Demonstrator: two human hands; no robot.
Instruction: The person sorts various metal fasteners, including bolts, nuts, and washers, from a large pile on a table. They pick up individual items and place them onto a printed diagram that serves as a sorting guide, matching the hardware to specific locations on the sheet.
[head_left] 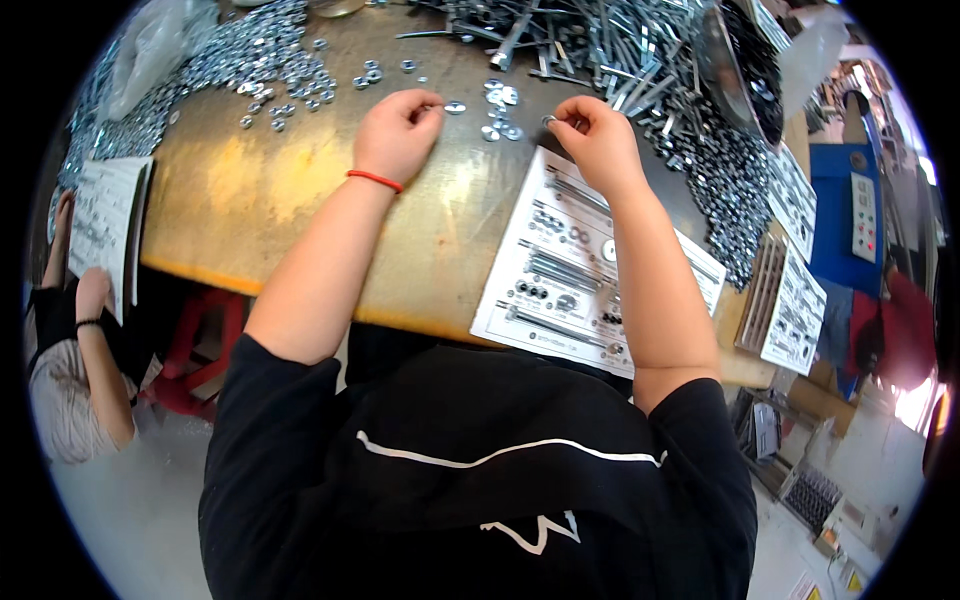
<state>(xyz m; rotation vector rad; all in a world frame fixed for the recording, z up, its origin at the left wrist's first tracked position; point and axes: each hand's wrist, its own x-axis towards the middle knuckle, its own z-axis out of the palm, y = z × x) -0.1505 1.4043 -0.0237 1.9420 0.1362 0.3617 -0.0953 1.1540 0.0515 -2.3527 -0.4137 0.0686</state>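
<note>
My left hand (398,132), with a red cord round its wrist, is closed with curled fingers over the table; whatever is inside is hidden. Just beside its fingertips is a shiny flanged nut (455,107). Between the thumb and finger of my right hand (600,145) is a small metal nut (548,119), held at its edge and partly covered. A small cluster of flanged nuts (497,98) lies on the table between my hands. Beneath my right forearm is a printed sheet (500,290) with pictures of bolts, nuts and washers.
Heaped nuts (240,50) and a clear plastic bag (155,55) cover the far left. Long bolts (570,45) pile up at the back, dark small nuts (715,180) at the right, beside a metal bowl (735,75). Another person's hand (93,292) is at the left near a printed board (110,220).
</note>
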